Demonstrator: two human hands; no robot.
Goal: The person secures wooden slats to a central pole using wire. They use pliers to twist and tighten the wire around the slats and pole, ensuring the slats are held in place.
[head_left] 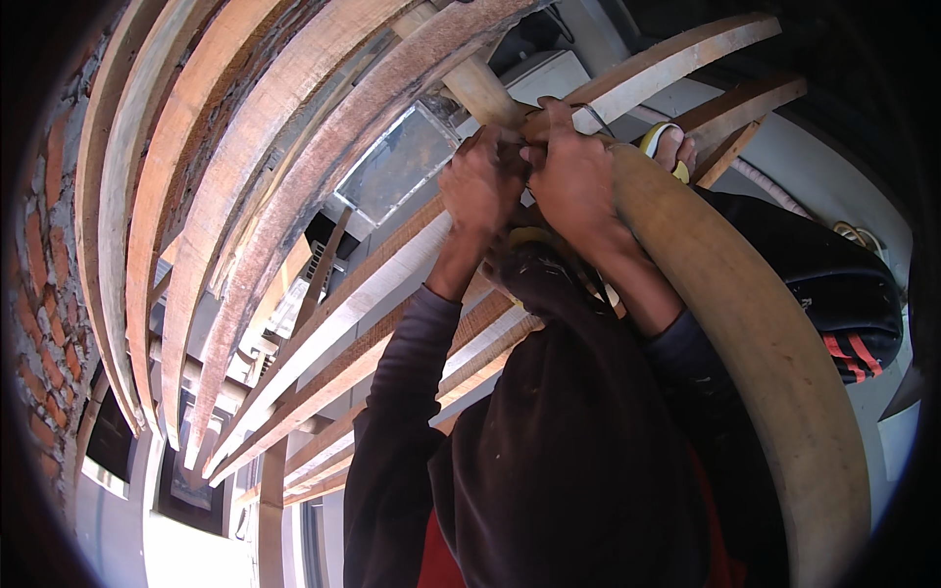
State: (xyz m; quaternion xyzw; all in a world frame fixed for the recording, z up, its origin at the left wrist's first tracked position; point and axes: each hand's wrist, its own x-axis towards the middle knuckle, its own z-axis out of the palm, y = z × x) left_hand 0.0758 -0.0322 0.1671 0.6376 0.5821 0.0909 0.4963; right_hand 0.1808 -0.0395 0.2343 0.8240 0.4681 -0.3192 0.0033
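Note:
My left hand [483,183] and my right hand [572,178] are close together at a joint where a round wooden pole [480,90] meets other timbers. Both have their fingers curled inward, and whatever lies between them is hidden. A thin dark strand [594,119] loops out beside the right fingers. A thick, smooth wooden beam [745,294] runs from just beside my right wrist down to the lower right. Sawn timber [667,64] extends away beyond the right hand.
Several long wooden beams [265,127] run across the left side, with gaps showing a lower level. A brick wall [44,294] stands at far left. My foot in a yellow-edged sandal [670,147] and my dark-trousered leg [794,255] are at the right. A grey framed panel [400,165] lies below.

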